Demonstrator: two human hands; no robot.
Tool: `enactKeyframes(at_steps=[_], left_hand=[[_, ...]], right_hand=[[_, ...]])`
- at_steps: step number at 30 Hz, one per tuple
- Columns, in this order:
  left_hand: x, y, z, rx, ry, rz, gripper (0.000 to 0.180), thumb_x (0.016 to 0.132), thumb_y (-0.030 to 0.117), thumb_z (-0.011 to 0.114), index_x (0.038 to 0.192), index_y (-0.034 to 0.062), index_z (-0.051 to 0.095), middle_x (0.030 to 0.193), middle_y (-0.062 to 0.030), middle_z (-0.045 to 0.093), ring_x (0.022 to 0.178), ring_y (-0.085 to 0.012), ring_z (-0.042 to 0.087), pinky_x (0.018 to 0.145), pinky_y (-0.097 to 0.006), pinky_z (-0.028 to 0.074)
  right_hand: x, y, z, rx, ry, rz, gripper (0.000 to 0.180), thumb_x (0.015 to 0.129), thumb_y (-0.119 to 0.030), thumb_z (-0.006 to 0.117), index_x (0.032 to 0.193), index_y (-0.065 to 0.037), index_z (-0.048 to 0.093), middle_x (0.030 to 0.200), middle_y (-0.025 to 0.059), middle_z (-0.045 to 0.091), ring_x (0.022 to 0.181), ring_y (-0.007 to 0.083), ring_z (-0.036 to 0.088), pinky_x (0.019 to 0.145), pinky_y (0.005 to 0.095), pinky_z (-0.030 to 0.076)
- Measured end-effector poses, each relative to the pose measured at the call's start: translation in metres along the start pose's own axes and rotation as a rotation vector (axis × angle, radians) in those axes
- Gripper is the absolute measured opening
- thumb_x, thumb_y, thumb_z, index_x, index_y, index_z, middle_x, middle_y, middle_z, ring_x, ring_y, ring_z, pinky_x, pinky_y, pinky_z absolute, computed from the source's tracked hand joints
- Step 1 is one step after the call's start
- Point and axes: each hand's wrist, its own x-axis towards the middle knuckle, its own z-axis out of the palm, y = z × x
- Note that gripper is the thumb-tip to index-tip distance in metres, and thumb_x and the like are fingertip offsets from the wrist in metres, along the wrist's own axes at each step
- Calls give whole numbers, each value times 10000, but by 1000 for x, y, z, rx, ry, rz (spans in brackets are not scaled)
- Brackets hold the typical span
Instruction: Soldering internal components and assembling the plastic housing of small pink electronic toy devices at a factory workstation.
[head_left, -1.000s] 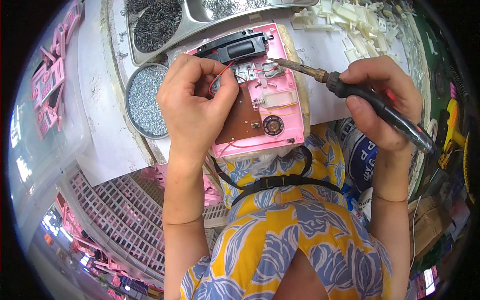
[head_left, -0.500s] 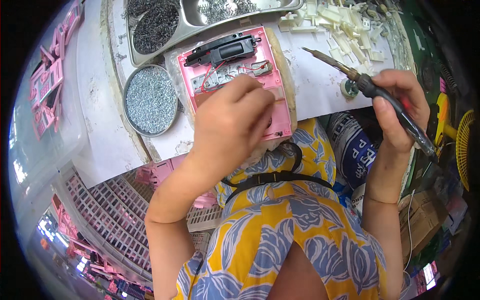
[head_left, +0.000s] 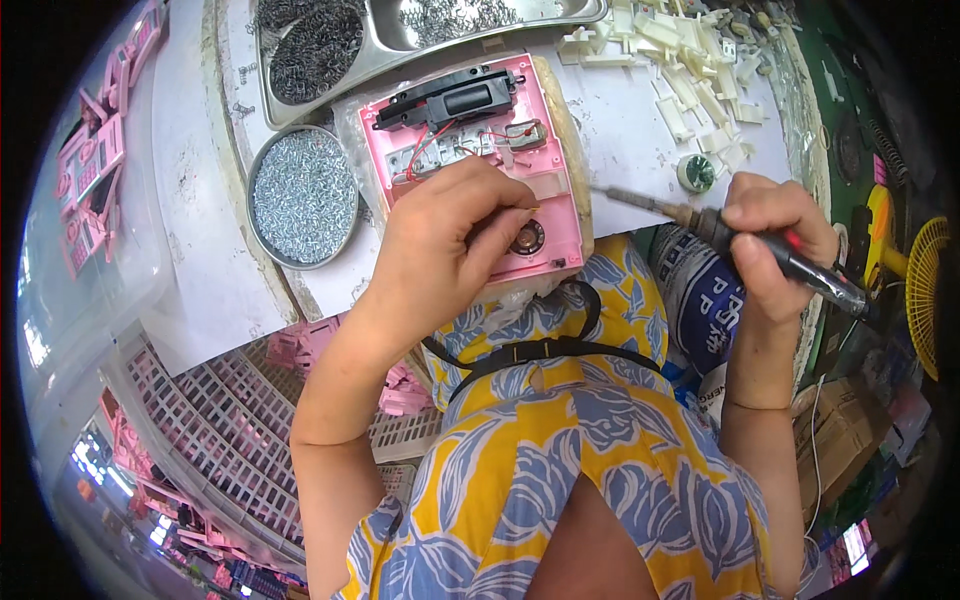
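While the right hand (head_left: pixel 782 232) has its fingers wrapped round a soldering iron (head_left: pixel 705 225), tip just off the pink plastic housing (head_left: pixel 562 235), the left hand (head_left: pixel 435 240) is over that housing, thumb and forefinger together by the round speaker (head_left: pixel 528 238); can't tell if anything's between them. Housing's lying open on the bench (head_left: pixel 622 120), near a round metal dish (head_left: pixel 300 265) of little screws (head_left: pixel 305 197).

On my head-camera feed, large white lettering (Latin capitals beside other characters) is legible on the blue sack (head_left: pixel 692 295) below the table edge. I read dark capitals, partly cut off, on the white surface (head_left: pixel 713 385) beneath. Keys on the pink casings (head_left: pixel 92 182) at left are too small to read.
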Motion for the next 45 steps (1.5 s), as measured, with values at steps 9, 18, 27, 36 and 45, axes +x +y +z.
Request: enactKeyframes(at_steps=[9,18,27,36,45], left_hand=[[2,9,1,308,-99,72,136,867,9,679,997,35,649,953,-119,611,812,-336,643,691,-384,525],[2,7,1,332,-115,72,135,873,23,674,1003,46,641,933,-113,593,807,-336,639,673,-406,517],[0,5,3,351,-115,61,131,876,42,680,1001,49,640,929,-107,596,807,-326,644,671,-401,524],[-2,3,1,298,-90,90,150,848,5,702,982,56,657,903,-92,603,783,-303,643,664,-385,526],[5,2,-12,395,-224,216,229,747,74,722,973,76,685,957,-67,645,818,-297,661,680,-384,541]], right_hand=[[1,0,17,-144,-177,47,141,760,-75,768,866,-3,710,661,41,625,500,82,513,480,243,349],[9,3,23,-243,-240,25,159,742,-132,790,859,-54,717,634,31,617,488,124,539,482,265,391],[19,-3,29,-304,-307,-27,151,728,-95,784,844,-46,701,662,56,642,519,185,578,503,297,432],[12,-12,13,-242,-218,-9,161,718,-62,770,857,-12,706,649,55,630,494,119,533,474,257,371],[13,-6,15,-198,-214,-3,163,743,-83,771,876,-9,712,619,20,597,470,72,469,460,245,318]])
